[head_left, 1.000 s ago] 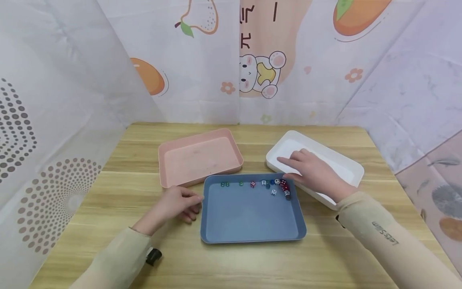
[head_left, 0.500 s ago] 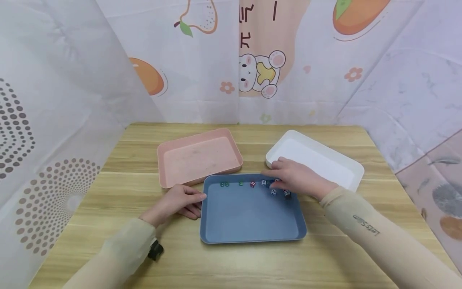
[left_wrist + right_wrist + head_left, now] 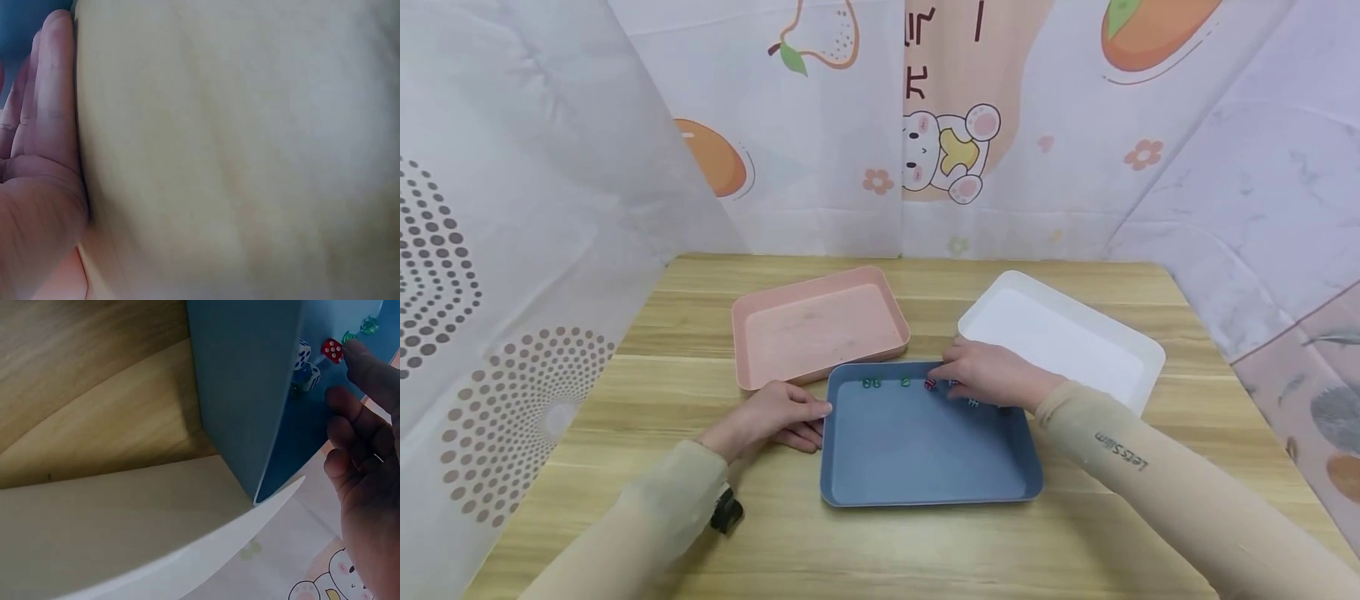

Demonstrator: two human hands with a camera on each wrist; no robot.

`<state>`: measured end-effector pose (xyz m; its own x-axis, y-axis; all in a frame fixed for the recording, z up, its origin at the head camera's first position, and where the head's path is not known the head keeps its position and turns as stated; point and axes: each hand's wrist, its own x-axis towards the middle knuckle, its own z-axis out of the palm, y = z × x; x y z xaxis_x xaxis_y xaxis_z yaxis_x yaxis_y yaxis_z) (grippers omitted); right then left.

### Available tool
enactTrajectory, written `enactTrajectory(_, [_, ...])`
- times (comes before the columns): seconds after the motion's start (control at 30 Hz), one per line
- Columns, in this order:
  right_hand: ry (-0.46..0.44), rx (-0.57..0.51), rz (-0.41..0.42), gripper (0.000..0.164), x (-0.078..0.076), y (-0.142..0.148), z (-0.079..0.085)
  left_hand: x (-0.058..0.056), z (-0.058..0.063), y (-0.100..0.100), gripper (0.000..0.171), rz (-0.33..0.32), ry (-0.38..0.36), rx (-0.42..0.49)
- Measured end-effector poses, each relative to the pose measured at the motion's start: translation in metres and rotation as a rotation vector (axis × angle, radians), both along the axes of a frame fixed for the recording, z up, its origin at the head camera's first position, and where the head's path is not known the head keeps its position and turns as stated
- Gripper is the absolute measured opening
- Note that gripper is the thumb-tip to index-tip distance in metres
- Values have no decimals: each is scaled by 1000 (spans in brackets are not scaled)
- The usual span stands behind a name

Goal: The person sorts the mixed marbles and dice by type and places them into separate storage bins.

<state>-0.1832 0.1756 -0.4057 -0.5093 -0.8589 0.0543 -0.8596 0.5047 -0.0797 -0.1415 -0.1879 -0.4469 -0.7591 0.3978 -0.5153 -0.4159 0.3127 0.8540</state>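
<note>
In the head view a shallow blue tray (image 3: 925, 450) lies on the table, with small dice and glass pieces along its far side. My right hand (image 3: 988, 372) reaches over the far right rim, partly covering the row. In the right wrist view one fingertip meets the edge of a red die (image 3: 332, 350); the other fingers are loosely bent. White dice (image 3: 312, 376) and a blue bead (image 3: 303, 374) sit beside it, and green beads (image 3: 369, 325) lie beyond. My left hand (image 3: 771, 414) holds the tray's left rim, thumb on top and fingers along the outer wall.
A pink tray (image 3: 820, 329) stands behind the blue one on the left. A white tray (image 3: 1067, 333) stands behind on the right, angled. The wooden table (image 3: 760, 550) ends at a printed curtain (image 3: 820, 167).
My right hand has moved left and down from above the white tray to the red die in the blue tray. The left hand has shifted slightly onto the blue tray's rim.
</note>
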Motion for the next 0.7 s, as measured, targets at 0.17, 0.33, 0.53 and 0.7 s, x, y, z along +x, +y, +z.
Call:
enactTrajectory(0.17, [19, 11, 4, 28, -2, -5, 0, -2, 1, -1, 34, -11, -35, 31])
enactTrajectory(0.33, [29, 34, 5, 27, -2, -7, -2, -1, 1, 1, 35, -5, -54, 58])
enactTrajectory(0.53, [33, 47, -10, 27, -3, -9, -4, -1, 0, 1, 34, -3, -45, 60])
enactTrajectory(0.7, [28, 50, -26, 29, -3, -10, -4, -1, 0, 1, 31, -2, -42, 61])
